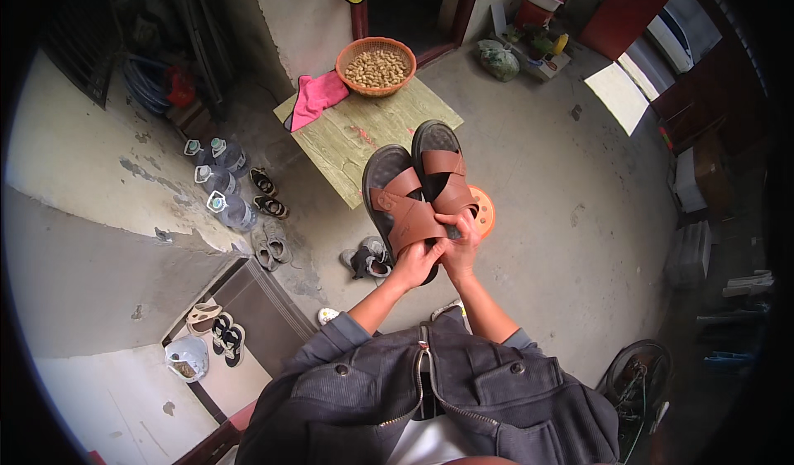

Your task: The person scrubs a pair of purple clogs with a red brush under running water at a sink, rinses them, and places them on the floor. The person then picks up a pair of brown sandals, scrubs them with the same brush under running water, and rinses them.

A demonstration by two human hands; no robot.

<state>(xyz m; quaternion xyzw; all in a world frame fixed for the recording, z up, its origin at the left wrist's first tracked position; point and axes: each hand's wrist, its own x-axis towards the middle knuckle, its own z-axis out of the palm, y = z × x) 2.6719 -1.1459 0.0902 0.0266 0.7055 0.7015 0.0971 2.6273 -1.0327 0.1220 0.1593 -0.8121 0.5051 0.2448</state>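
Before me I hold a pair of slide sandals with brown crossed straps and black footbeds, toes pointing away. My left hand [417, 263] grips the left sandal [409, 217] by its heel end, thumb near the strap's edge. Around the heel end of the right sandal [444, 167] closes my right hand [462, 245], with fingers over the strap's edge. The two hands touch, and the sandals lie side by side, partly overlapping. Under them, an orange round stool [484, 210] is partly hidden behind the right sandal and hand.
Beyond the sandals stands a low wood-patterned table [384, 124] with an orange basket [376, 68] of peanuts and a pink cloth [316, 100]. Grey shoes [367, 259] sit on the floor. Several large water bottles [229, 207] line the left wall. A wheel [639, 372] stands at lower right.
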